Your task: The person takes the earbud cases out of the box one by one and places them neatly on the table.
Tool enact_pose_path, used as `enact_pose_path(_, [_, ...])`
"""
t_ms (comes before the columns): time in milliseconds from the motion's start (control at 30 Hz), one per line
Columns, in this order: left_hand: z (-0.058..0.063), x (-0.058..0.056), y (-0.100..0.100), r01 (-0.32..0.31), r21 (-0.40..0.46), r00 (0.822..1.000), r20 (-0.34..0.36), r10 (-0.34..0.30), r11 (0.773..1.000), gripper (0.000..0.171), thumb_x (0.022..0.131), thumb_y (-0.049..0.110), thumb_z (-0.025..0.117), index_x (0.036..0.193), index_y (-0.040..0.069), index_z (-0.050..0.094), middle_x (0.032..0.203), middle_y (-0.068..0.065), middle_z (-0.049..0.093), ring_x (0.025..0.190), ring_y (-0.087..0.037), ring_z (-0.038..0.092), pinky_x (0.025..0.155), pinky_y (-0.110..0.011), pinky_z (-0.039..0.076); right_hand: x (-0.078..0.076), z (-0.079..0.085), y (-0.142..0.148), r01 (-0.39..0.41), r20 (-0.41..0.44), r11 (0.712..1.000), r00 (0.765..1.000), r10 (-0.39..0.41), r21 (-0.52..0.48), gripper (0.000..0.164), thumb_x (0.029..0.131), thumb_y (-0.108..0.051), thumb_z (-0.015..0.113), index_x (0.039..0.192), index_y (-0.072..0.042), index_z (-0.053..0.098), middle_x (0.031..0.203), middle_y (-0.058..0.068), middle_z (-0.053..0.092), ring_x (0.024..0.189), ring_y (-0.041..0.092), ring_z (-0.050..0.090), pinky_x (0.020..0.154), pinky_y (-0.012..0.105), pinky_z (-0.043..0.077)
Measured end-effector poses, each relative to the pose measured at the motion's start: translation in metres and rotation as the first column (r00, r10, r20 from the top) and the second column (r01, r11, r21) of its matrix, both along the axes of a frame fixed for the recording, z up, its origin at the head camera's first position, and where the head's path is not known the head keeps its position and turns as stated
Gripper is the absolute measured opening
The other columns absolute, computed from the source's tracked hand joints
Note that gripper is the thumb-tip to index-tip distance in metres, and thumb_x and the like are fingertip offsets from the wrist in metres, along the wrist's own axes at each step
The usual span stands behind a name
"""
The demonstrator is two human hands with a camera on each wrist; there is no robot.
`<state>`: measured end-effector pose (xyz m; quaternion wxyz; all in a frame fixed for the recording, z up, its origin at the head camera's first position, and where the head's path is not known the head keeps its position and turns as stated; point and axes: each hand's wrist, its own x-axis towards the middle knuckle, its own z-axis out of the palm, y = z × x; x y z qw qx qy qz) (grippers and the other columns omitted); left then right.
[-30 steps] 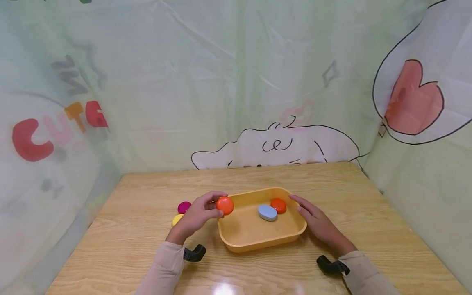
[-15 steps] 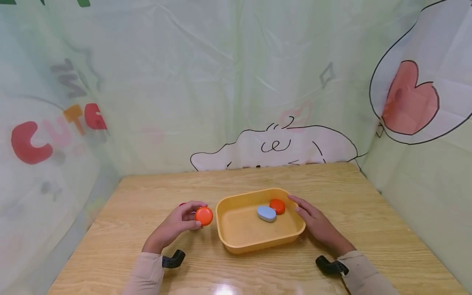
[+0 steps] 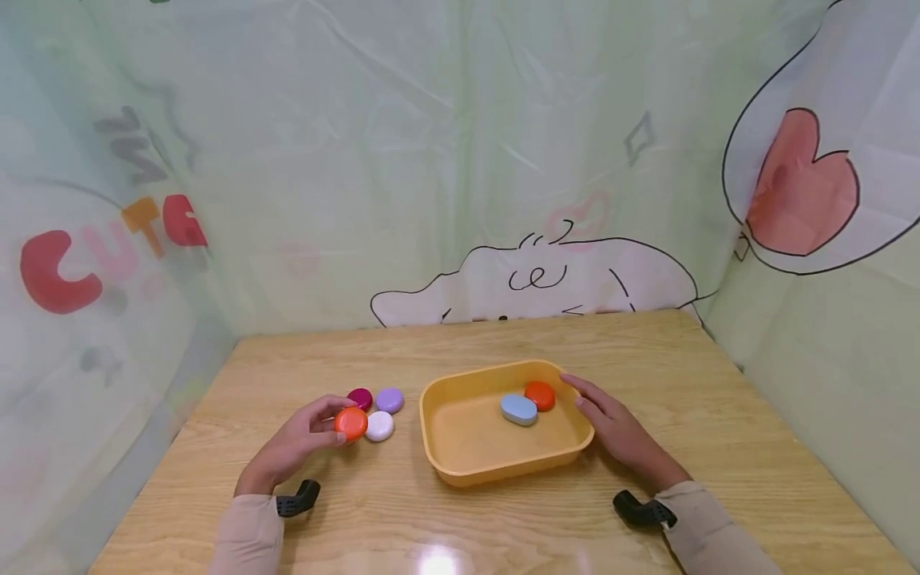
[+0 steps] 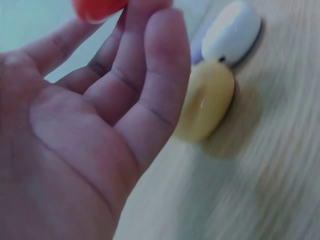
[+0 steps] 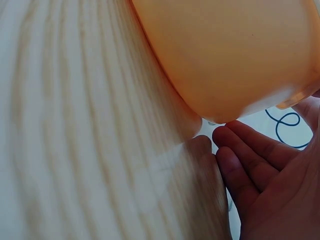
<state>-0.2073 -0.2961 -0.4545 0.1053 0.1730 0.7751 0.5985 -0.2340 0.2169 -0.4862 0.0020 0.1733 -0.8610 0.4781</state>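
My left hand (image 3: 295,439) pinches an orange-red round disc (image 3: 350,424) between thumb and fingertips, just left of a white disc (image 3: 379,426). Behind these lie a magenta disc (image 3: 359,398) and a lilac disc (image 3: 390,400). In the left wrist view a yellow piece (image 4: 212,100) lies on the table beyond my fingers. My right hand (image 3: 621,431) rests against the right end of a yellow-orange tray (image 3: 496,469), fingers extended along its outside and thumb at the rim. Inside the tray, a light blue oval piece (image 3: 518,410) sits beside another orange-red disc (image 3: 539,396).
The wooden table (image 3: 402,527) carries everything. A pale printed sheet (image 3: 345,176) stands behind it and along both sides. Each wrist wears a black bracket (image 3: 298,499) that sticks out above the table.
My left hand has carried the orange-red disc from over the tray's left rim leftward to beside the loose discs. My right hand and the tray stay in place.
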Motion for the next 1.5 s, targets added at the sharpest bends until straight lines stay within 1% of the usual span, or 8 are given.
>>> enact_pose_path(267, [-0.001,0.008,-0.015,-0.015,-0.091,0.997,0.072,0.022,0.996,0.049,0.094,0.013,0.069,0.137,-0.001,0.051,0.129,-0.019,0.057,0.107,-0.031,0.062,0.089,-0.032,0.053,-0.001,0.000,0.000,0.006,0.005,1.000,1.000,-0.006,0.007,0.050,0.110,-0.035,0.038,0.155,-0.013,0.038,0.160,0.013,0.033,0.147,0.037,0.026,0.114,0.057,0.024])
enact_pose_path(400, [0.002,0.012,-0.019,-0.008,-0.150,0.994,0.109,0.025,0.989,0.050,0.094,0.018,0.070,0.135,-0.003,0.050,0.123,-0.017,0.061,0.104,-0.028,0.062,0.085,-0.032,0.054,-0.001,0.000,0.000,0.004,0.010,1.000,1.000,-0.004,0.003,0.050,0.110,-0.035,0.038,0.155,-0.014,0.038,0.160,0.013,0.032,0.147,0.038,0.026,0.114,0.058,0.024])
enact_pose_path(600, [0.008,0.017,-0.021,0.003,-0.213,0.989,0.145,0.029,0.977,0.050,0.092,0.017,0.072,0.133,-0.004,0.052,0.112,-0.014,0.063,0.096,-0.027,0.060,0.080,-0.033,0.054,-0.002,0.001,0.000,0.002,0.007,1.000,1.000,-0.002,-0.006,0.049,0.110,-0.034,0.038,0.155,-0.015,0.038,0.160,0.014,0.033,0.147,0.037,0.027,0.113,0.058,0.024])
enact_pose_path(800, [0.006,0.018,-0.021,0.019,-0.205,0.986,0.166,0.016,0.979,0.050,0.094,0.013,0.070,0.136,-0.007,0.051,0.114,-0.014,0.062,0.096,-0.026,0.061,0.082,-0.037,0.057,-0.002,0.001,0.000,-0.005,0.000,1.000,1.000,0.005,-0.006,0.049,0.110,-0.033,0.038,0.155,-0.015,0.038,0.160,0.014,0.033,0.147,0.037,0.027,0.113,0.058,0.025])
enact_pose_path(1033, [0.002,0.016,-0.026,0.036,-0.221,0.984,0.177,0.004,0.975,0.050,0.095,0.014,0.069,0.139,-0.005,0.053,0.122,-0.017,0.060,0.098,-0.026,0.060,0.081,-0.036,0.057,-0.001,0.000,0.000,-0.006,0.000,1.000,1.000,0.006,-0.006,0.049,0.110,-0.033,0.037,0.155,-0.014,0.038,0.160,0.015,0.032,0.146,0.038,0.028,0.113,0.058,0.025])
enact_pose_path(1200, [0.001,0.015,-0.027,0.053,-0.199,0.980,0.196,-0.013,0.978,0.050,0.096,0.013,0.067,0.139,-0.006,0.051,0.117,-0.017,0.061,0.096,-0.027,0.062,0.080,-0.037,0.057,-0.001,0.000,0.000,-0.006,0.002,1.000,1.000,0.006,-0.013,0.049,0.110,-0.033,0.038,0.155,-0.014,0.038,0.160,0.015,0.032,0.147,0.038,0.027,0.113,0.057,0.025])
enact_pose_path(1300, [0.001,0.015,-0.028,0.031,-0.190,0.977,0.214,0.011,0.981,0.049,0.097,0.016,0.066,0.139,-0.006,0.051,0.118,-0.017,0.063,0.098,-0.028,0.064,0.082,-0.038,0.057,-0.001,-0.001,0.000,-0.009,0.003,1.000,1.000,0.009,-0.016,0.049,0.110,-0.032,0.039,0.155,-0.014,0.038,0.160,0.014,0.032,0.147,0.037,0.027,0.113,0.057,0.025])
enact_pose_path(1500, [-0.001,0.015,-0.031,-0.050,-0.197,0.970,0.225,0.095,0.979,0.047,0.102,0.026,0.061,0.136,-0.007,0.055,0.126,-0.017,0.061,0.098,-0.027,0.065,0.084,-0.037,0.057,-0.001,-0.001,0.000,-0.007,0.002,1.000,1.000,0.007,-0.014,0.049,0.110,-0.033,0.040,0.155,-0.014,0.038,0.160,0.013,0.033,0.147,0.037,0.027,0.113,0.057,0.025])
